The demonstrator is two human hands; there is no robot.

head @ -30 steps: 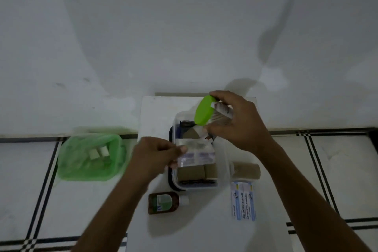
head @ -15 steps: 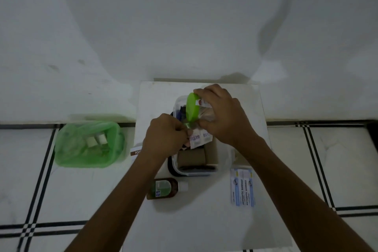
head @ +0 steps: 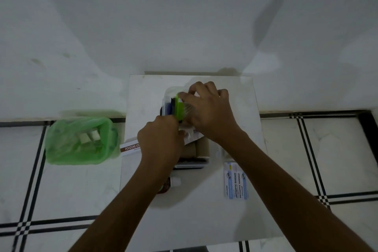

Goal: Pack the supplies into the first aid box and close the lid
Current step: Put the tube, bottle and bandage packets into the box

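Seating the green-capped bottle in the first aid box

The right hand (head: 206, 112) closes its grip on the green-capped bottle (head: 182, 108) over the far end of the first aid box (head: 192, 164) on the tabletop (head: 204, 210); the left hand (head: 161, 141) pinches something beside it — what, I cannot tell. Best, I judge, to lay the bottle flat and low so the lid can shut. Readable: "ANTISEPTIC BANDAGE" on the strips (head: 235, 181) right of the box, "POVIDONE-IO…" on a carton (head: 129, 146) at left.
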